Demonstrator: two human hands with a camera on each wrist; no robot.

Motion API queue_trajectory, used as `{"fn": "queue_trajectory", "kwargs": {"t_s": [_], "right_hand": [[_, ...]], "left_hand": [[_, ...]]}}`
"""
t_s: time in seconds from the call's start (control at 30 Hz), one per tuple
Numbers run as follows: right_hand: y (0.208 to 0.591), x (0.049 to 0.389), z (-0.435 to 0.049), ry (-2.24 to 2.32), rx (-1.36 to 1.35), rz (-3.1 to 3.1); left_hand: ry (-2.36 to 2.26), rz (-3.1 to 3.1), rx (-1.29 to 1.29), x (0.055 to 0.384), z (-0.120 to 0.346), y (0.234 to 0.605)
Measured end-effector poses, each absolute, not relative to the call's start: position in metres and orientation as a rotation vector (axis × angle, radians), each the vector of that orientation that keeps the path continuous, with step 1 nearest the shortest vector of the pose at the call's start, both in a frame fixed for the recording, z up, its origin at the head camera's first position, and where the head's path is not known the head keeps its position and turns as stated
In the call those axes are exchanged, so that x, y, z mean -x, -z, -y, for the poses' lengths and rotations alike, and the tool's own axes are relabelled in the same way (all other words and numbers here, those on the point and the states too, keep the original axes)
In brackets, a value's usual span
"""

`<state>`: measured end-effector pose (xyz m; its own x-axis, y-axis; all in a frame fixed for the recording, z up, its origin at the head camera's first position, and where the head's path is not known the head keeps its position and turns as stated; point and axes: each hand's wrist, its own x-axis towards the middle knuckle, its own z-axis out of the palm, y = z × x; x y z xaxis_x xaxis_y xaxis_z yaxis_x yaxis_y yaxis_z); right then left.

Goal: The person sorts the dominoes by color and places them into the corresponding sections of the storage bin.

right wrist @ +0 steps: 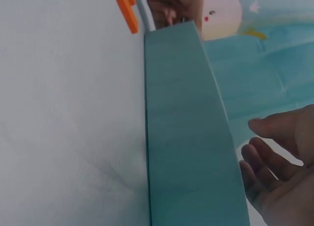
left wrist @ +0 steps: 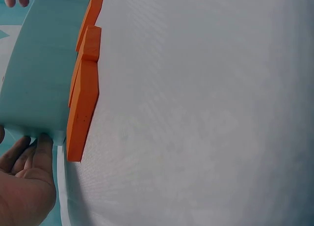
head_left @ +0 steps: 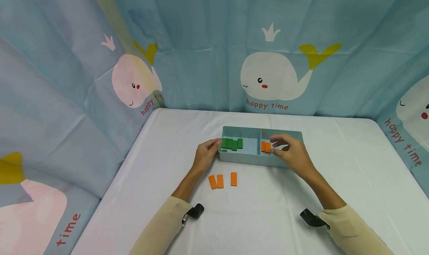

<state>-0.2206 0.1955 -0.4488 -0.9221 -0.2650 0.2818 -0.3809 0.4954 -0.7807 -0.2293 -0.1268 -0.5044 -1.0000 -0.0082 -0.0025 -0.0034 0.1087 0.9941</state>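
Note:
A blue-green two-compartment box [head_left: 248,159] stands on the white table. My left hand [head_left: 204,156] grips its left end, the fingers against the end wall in the left wrist view. Several green blocks [head_left: 234,144] lie in the larger left compartment. Orange blocks [head_left: 266,147] lie in the right compartment, at its left side. Over that compartment is my right hand [head_left: 293,154], thumb and fingers apart with nothing visible between them. Its fingers hide part of the compartment. Three orange blocks [head_left: 220,181] lie on the table in front of the box.
The white-covered table [head_left: 261,217] stretches around the box. Behind it hangs a blue curtain [head_left: 201,79] printed with whales. Black wrist devices [head_left: 197,210] sit at both sleeve cuffs.

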Motion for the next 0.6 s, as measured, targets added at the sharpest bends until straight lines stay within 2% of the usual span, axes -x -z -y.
{"fn": "queue_trajectory", "kwargs": {"t_s": [0.6], "right_hand": [[0.454, 0.197, -0.178, -1.595, -0.674, 2.514]], "left_hand": [[2.136, 2.301, -0.002, 0.229, 0.127, 0.505]]}}
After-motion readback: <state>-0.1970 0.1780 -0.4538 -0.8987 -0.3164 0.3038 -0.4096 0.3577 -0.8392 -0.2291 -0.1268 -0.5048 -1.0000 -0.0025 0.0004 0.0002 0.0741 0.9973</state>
